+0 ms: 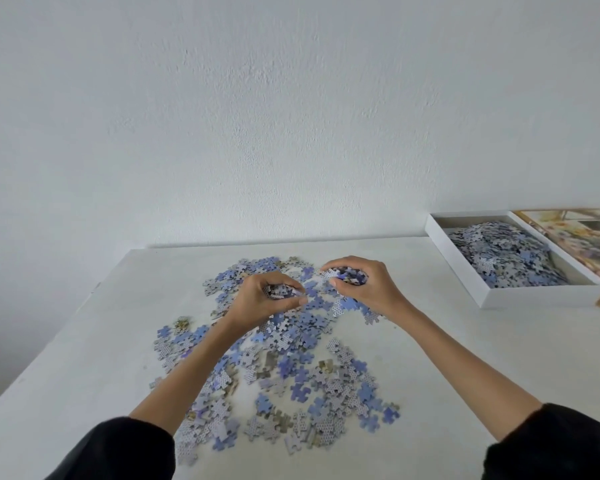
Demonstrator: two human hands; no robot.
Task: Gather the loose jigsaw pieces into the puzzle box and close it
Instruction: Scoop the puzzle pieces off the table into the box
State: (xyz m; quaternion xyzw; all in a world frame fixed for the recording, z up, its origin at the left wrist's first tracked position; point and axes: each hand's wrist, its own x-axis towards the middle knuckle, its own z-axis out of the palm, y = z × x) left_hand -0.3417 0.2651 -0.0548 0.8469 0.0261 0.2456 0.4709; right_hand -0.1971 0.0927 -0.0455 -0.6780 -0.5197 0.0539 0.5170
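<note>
A white table (84, 358) carries the work, and across its middle lies a wide scatter of loose jigsaw pieces (291, 358), mostly blue or grey-backed, single in places and overlapping in others. At the far right of the table, well apart from the scatter, the puzzle box (534, 296) stands open with a heap of pieces (510, 258) already inside. Its lid (575, 233), printed with a picture, lies just beside it on the side away from the scatter. The person's left hand (260, 299) and right hand (368, 285) sit over the far part of the scatter, near each other but not touching. Each has fingers and thumb curled round a clutch of pieces, and the left clutch (279, 291) looks smaller than the right clutch (349, 274). The pieces look like thin card: light, stiff enough to keep their shape, but loose against one another. A handful will likely shed from its edges if the fingers slacken or the hand tips on the way to the box. Cupping from below and the sides should hold more than pinching from above. Flat singles may need a fingernail under an edge. The lid is probably light and stiff, best taken by its two long sides.
</note>
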